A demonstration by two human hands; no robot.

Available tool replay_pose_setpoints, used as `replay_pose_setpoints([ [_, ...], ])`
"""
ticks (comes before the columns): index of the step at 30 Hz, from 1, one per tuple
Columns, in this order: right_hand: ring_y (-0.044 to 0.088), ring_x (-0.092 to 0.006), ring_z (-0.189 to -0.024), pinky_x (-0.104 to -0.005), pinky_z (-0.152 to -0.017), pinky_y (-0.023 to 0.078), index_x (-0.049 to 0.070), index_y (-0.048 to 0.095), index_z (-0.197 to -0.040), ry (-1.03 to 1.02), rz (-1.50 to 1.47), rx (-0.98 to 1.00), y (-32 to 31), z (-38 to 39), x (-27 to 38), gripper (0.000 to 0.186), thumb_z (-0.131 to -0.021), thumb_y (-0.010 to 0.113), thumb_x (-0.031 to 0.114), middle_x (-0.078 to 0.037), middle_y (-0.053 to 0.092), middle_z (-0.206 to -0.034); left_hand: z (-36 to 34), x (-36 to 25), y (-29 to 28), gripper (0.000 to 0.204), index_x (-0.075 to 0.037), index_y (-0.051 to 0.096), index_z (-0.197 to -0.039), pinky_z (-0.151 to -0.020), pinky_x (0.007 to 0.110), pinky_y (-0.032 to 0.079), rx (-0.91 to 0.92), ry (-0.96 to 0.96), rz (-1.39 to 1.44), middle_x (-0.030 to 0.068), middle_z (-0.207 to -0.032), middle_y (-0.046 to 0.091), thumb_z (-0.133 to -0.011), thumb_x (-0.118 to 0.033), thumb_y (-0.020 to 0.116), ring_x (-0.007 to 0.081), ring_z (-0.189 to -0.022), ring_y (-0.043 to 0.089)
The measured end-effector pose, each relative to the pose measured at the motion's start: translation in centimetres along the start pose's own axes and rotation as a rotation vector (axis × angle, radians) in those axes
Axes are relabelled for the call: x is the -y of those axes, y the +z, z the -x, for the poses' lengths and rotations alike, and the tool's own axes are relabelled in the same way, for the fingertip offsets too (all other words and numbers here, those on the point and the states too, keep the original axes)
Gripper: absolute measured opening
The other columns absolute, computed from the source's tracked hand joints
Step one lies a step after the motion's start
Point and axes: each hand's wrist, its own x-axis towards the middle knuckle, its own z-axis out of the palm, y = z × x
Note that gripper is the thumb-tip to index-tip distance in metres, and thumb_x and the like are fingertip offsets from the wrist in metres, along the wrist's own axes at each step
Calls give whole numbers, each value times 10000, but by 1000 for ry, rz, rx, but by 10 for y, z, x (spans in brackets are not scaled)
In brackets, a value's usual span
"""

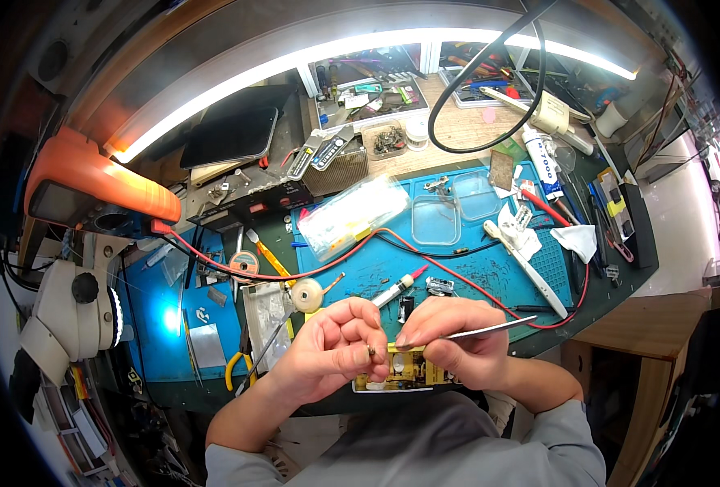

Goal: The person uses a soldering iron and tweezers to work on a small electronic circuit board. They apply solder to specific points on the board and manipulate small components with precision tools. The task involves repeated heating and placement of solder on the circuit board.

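In the lower middle, my left hand (344, 345) is closed in a pinch on a small brass-coloured piece (371, 351). My right hand (465, 345) grips thin metal tweezers (506, 325), which slant up to the right from near the left fingertips. Beneath both hands lies a yellow circuit-board assembly (417, 376), partly hidden by them. A syringe with a pink cap (396, 288) and small metal parts (441, 286) lie just above my hands, and a white spool (306, 295) sits to the upper left.
A blue mat (331, 260) holds transparent boxes (435, 219), red cable and a white brush-like tool (530, 268). An orange handheld meter (100, 187) and microscope head (84, 316) stand left, above yellow-handled pliers (234, 369). A black cable loop (457, 148) hangs over the back.
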Motion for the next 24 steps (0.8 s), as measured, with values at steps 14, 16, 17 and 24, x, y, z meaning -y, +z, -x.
replay_pose_setpoints([
  [14,693,-264,-895,-348,-796,533,-39,693,-992,-33,11,29,-1,-1,2,117,-892,679,20,-167,717,-959,1,0,3,363,-45,475,-1191,-773,322,549,2,11,1,119,-990,681,-906,-61,698,208,-898,686],
  [16,692,-262,-891,-346,-795,532,-35,693,-992,-33,36,10,-1,-1,0,113,-894,674,17,-167,714,-956,0,1,3,358,-45,476,-1187,-782,326,554,7,16,-4,120,-994,682,-905,-58,697,210,-902,686],
  [17,692,-260,-890,-345,-796,532,-34,693,-992,-30,53,-8,-1,0,-1,112,-895,673,18,-166,714,-957,0,1,2,356,-46,477,-1185,-786,327,557,10,17,-7,120,-995,682,-905,-56,696,211,-903,687],
  [24,689,-248,-872,-341,-778,531,-32,690,-987,-4,129,-75,1,-1,1,112,-893,680,28,-149,717,-958,0,2,10,332,-37,491,-1165,-764,289,562,-119,164,-254,106,-1010,675,-900,-25,692,186,-910,689],
])
